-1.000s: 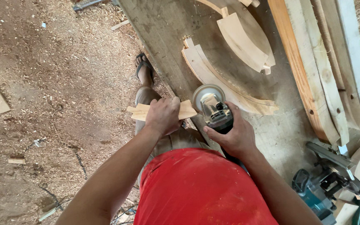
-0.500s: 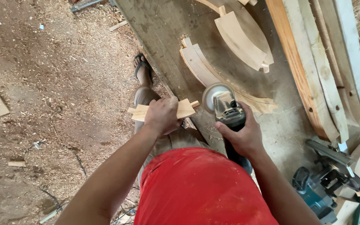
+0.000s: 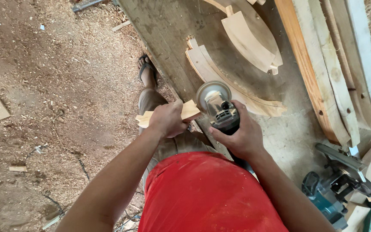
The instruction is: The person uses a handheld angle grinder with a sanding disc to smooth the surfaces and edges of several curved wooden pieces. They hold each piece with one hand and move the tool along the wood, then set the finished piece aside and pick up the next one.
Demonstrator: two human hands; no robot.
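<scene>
Grinder brought back against the small wood piece

The left hand [image 3: 167, 119] grips the wood piece [image 3: 188, 111] at the bench edge [image 3: 168, 73]; the right hand [image 3: 242, 136], wrapped round the grinder [image 3: 219, 107], has swung its disc from off to the right back to the wood's end, so shaping resumes.

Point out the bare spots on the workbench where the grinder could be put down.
Bare bench top lies between the long curved wood piece, the stacked planks and the power saw. A second bare strip runs along the bench's floor-side edge. The far middle is crowded by the wide curved block; the right hand holds the grinder.
</scene>
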